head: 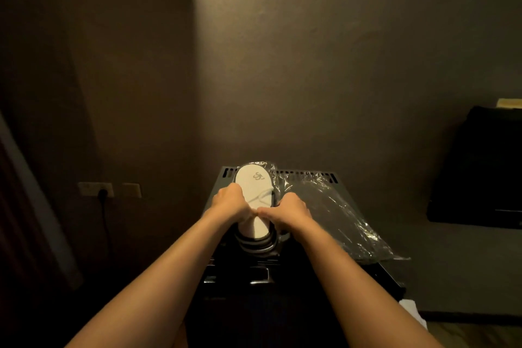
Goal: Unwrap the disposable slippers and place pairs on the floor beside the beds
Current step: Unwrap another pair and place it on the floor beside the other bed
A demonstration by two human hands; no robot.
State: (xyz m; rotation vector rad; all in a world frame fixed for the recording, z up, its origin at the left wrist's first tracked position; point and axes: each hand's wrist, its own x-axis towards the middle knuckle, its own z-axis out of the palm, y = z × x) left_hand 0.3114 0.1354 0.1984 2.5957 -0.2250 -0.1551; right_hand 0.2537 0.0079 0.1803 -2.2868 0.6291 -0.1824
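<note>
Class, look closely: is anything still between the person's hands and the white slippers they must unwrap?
Only partly. Both hands touch the slippers directly, but clear plastic wrap still covers the toe end, trailing right across the dark cabinet.

A stack of white fabric disposable slippers (255, 200) lies on the dark metal vented cabinet top (308, 174); crumpled clear plastic wrap (339, 217) lies right of it, a wall socket (97, 189) far left.

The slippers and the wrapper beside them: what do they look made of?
The slippers: white, matte, soft cloth-like top with a grey printed logo and darker edges stacked below; probably fabric or nonwoven over thin soles. The wrapper: clear thin plastic film, judging by its crinkles and glossy glints.
</note>
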